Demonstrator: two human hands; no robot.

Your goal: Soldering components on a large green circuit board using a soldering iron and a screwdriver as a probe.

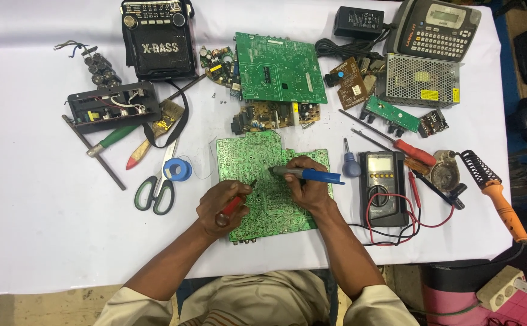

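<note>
The right hand (309,184) is closed around a blue-handled soldering iron (307,174), its grey tip pointing toward the left hand and resting on the green circuit board (257,208) beneath both hands. The left hand (223,205) grips a red-handled probe (234,204), whose dark tip also meets the board just short of the iron's tip.

Just beyond the right hand's outer side stands a small blue screwdriver (351,164), then a dark multimeter (383,187) with red and black leads looping toward the person. Farther that way lie a red screwdriver (414,152), a round solder pot (445,174) and an orange-handled iron (504,208).

Outward from the left hand lie green-handled scissors (156,192) and a blue roll of tape (177,169). Farther from the person sit a second green board (280,67), a black radio (158,40), a perforated metal power supply (419,79) and a grey label printer (435,28).

Everything rests on a white table cover (46,229); bare floor and a pink mat with a white socket strip (502,288) show at the near edge.
</note>
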